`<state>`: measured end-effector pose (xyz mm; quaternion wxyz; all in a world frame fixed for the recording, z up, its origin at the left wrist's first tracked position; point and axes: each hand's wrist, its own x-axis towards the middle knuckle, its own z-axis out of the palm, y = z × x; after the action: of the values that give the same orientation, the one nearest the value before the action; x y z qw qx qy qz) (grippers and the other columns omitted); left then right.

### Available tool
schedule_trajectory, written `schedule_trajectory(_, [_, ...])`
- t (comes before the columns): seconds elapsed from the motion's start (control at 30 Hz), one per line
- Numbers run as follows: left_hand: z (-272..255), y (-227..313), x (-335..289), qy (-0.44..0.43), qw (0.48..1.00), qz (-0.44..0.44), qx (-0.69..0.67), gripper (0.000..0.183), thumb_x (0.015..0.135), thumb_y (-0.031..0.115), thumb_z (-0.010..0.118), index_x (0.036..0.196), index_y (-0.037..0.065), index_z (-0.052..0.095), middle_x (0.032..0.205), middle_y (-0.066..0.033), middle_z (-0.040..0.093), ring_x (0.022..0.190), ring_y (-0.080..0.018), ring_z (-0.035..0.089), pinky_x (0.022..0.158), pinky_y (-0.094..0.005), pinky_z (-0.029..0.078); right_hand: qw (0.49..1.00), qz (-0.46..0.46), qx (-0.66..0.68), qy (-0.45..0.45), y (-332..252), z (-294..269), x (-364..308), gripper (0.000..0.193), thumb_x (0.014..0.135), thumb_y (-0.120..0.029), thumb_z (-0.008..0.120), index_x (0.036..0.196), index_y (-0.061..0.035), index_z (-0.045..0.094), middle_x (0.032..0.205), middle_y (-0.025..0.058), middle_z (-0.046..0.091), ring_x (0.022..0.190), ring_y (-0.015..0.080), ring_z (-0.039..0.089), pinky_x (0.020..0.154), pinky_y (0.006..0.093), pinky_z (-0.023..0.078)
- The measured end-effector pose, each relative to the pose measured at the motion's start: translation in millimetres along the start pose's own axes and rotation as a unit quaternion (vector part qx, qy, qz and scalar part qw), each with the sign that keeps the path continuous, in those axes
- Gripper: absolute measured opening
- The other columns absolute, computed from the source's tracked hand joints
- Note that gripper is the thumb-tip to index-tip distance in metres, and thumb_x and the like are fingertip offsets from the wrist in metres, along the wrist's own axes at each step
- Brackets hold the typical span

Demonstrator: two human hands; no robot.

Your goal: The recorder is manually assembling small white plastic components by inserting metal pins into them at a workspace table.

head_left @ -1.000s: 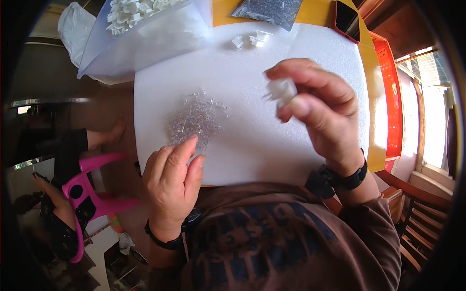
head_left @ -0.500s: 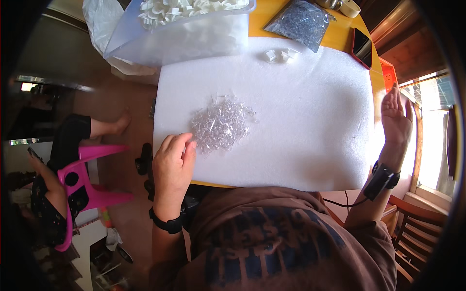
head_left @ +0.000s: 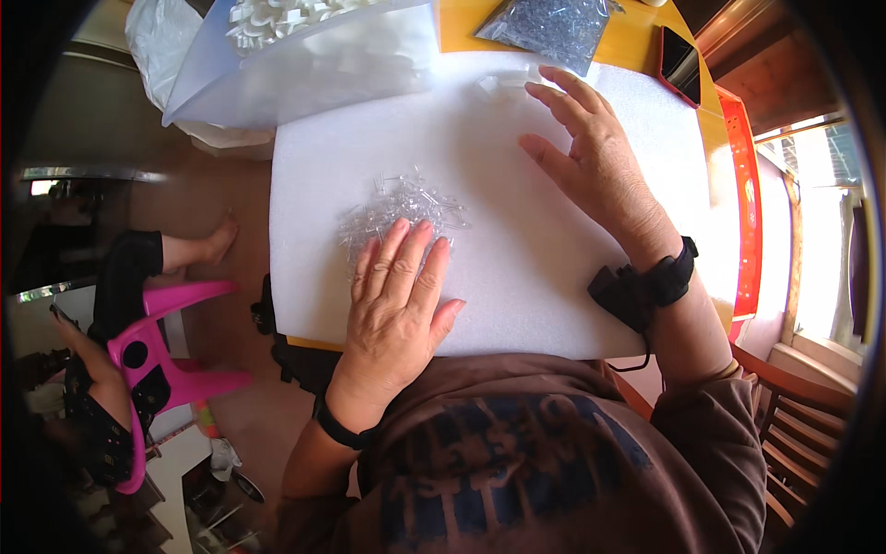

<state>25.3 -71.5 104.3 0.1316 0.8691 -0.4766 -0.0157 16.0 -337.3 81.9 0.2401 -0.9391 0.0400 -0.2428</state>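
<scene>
1. Brown shirt [head_left: 572, 499], dark blue blocky print [head_left: 498, 457] across its front (wrinkled in places).
2. Black left-wrist band [head_left: 340, 427].
3. Black right-wrist strap [head_left: 672, 279], boxy black device [head_left: 618, 297] beside it, thin dark cable [head_left: 635, 367] below.

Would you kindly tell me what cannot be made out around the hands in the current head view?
In the head view:
Near side of the pile of clear pieces: hidden by the left hand.
Small white parts: blurred and partly behind the right hand, so not countable.
Far end of the translucent bin: cut off by the top edge.
Bag of bluish bits: cut off by the top edge; single bits too small to tell apart.
</scene>
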Motion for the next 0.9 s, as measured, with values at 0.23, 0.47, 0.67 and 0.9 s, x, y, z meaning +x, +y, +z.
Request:
schedule_trajectory(0.23, [9.4,13.1,0.8,-0.005,0.996,0.078,-0.05,0.061,0.07,0.01,0.075,0.127,0.002,0.052,0.133,-0.0169,0.047,0.124,-0.0329,0.046,0.102,-0.0467,0.039,0.995,-0.004,0.1,-0.008,8.0,-3.5,-1.9,0.034,0.08,-0.014,0.067,0.111,-0.0019,0.062,0.118,0.015,0.057,0.101,0.0343,0.059,0.09,0.0396,0.048])
schedule_trajectory(0.47, [9.8,10.9,0.4,0.029,0.987,0.145,-0.067,0.057,0.069,0.004,0.074,0.123,0.002,0.054,0.13,-0.0164,0.05,0.118,-0.0336,0.051,0.099,-0.0455,0.042,0.993,-0.033,0.111,-0.007,9.7,-0.1,-1.1,0.029,0.08,-0.013,0.066,0.106,-0.0011,0.064,0.105,0.0155,0.062,0.093,0.0345,0.061,0.082,0.0386,0.05])
schedule_trajectory(0.67, [3.7,8.8,-2.7,0.0,0.996,0.08,-0.027,0.042,0.076,0.012,0.072,0.115,0.002,0.059,0.126,-0.0135,0.054,0.118,-0.0297,0.053,0.099,-0.0434,0.044,0.993,-0.014,0.116,0.005,9.5,1.2,1.1,0.025,0.08,-0.013,0.066,0.103,-0.0027,0.065,0.1,0.0153,0.062,0.091,0.034,0.06,0.081,0.0381,0.05])
schedule_trajectory(0.9, [-0.2,4.7,-12.9,0.015,0.99,0.13,-0.05,0.03,0.073,0.001,0.069,0.102,0.002,0.064,0.11,-0.0109,0.061,0.109,-0.0283,0.057,0.093,-0.0415,0.046,0.992,0.092,0.064,-0.06,-6.7,-19.9,9.1,0.038,0.085,-0.019,0.065,0.12,-0.0076,0.057,0.126,0.0146,0.052,0.115,0.0319,0.049,0.096,0.0377,0.042])
